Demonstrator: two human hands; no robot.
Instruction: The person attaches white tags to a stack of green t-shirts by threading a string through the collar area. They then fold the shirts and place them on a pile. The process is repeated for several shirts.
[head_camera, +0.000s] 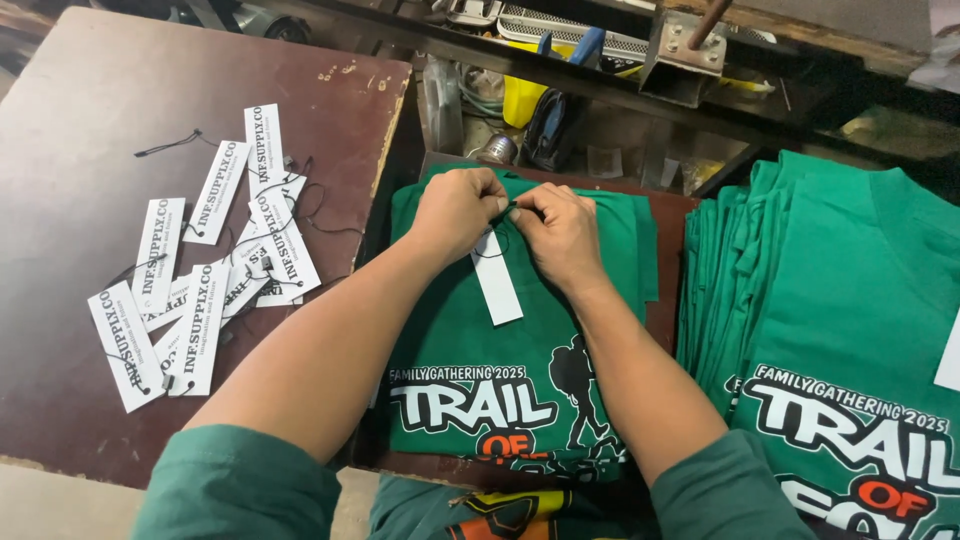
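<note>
— Step in hand? 
— Fastening a white paper tag (497, 283) to the collar of the top green T-shirt (520, 330), judging by the pinch at the neckline. 
— Left hand (455, 208)? 
— Curled nearly closed, fingertips pinched on the thin black string (512, 208) at the tag's upper end, knuckles resting on the shirt. 
— Right hand (562, 232)? 
— Likewise bent tight, thumb and forefinger nipping the same string just beside the left fingertips, almost touching them. 
— Tag itself? 
— Hanging just below both pinches, flat on the shirt, slightly slanted. 
— Next move? 
— Probably calls for a fine, steady pull to seat the loop; cannot tell whether already locked. 
— Anything around? 
— Loose white tags (200, 280) with strings, well off beyond the left forearm on a brown table (90, 130); stack of matching green shirts (830, 300) just past the right forearm.
</note>
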